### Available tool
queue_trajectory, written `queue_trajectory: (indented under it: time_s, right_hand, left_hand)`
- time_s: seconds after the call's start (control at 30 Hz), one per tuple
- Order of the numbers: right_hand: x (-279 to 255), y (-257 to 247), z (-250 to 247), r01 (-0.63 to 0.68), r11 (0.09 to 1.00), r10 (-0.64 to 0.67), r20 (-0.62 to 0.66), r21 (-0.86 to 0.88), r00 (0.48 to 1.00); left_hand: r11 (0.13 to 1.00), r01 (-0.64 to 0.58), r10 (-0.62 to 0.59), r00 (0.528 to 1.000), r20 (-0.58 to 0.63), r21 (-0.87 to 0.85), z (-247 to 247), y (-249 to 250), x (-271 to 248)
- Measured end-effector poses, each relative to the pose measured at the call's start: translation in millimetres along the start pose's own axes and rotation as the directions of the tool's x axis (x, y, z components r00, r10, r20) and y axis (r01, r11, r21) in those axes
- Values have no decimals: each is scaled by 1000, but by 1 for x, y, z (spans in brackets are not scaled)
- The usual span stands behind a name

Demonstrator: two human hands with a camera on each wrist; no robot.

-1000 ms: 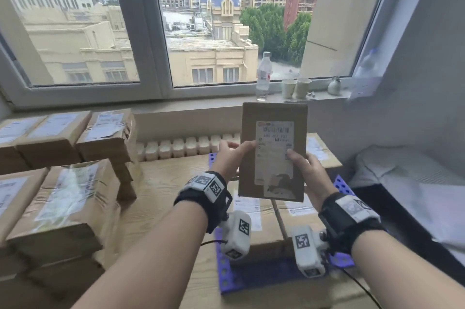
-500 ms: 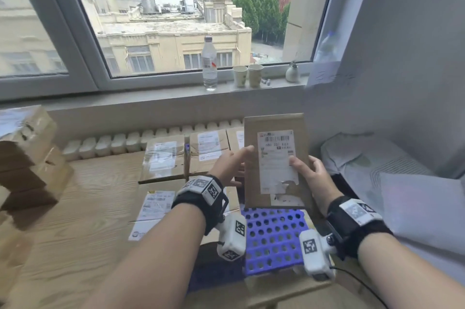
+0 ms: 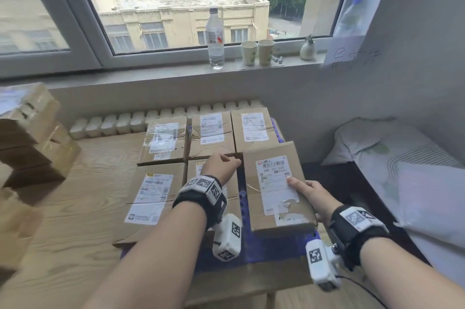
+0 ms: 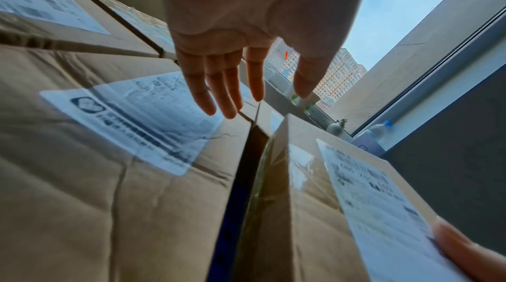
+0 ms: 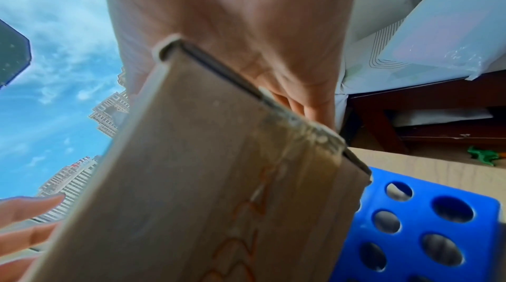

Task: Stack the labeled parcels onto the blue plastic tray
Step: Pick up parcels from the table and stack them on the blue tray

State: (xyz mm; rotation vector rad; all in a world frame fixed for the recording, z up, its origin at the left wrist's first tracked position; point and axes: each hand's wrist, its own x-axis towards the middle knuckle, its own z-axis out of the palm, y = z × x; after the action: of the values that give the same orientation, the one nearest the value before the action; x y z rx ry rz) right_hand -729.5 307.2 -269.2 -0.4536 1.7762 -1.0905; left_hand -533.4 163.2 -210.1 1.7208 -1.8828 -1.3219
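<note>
A brown labeled parcel tilts low over the front right corner of the blue perforated tray. My right hand grips its right edge, thumb on the white label, fingers underneath. The right wrist view shows the parcel's end face just above the tray. My left hand hovers beside the parcel's far left corner with straight fingers, holding nothing. Several labeled parcels lie flat on the tray in two rows, label up.
A stack of further parcels stands at the left on the wooden table. The windowsill holds a water bottle, two paper cups and a small vase. A bed with a pillow sits to the right.
The parcel has come down from upright to nearly flat over the tray's front right corner. My left hand has let go of its left edge. My head has tilted down.
</note>
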Motion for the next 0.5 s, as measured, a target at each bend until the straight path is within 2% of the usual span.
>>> queue_trajectory:
  time_s: [0.13, 0.23, 0.4, 0.5]
  right_hand:
    - [8, 11, 8, -79, 996, 80, 2, -33, 997]
    - [26, 23, 8, -99, 995, 99, 14, -15, 995]
    - [41, 19, 11, -77, 994, 82, 54, -83, 995]
    - [37, 8, 17, -56, 990, 60, 28, -126, 998]
  left_hand:
    - [995, 64, -69, 995, 73, 73, 4, -12, 6]
    - [993, 64, -77, 988, 136, 100, 6, -15, 6]
    - [969, 30, -76, 981, 180, 245, 5, -19, 13]
    - [944, 11, -74, 981, 178, 329, 7, -18, 15]
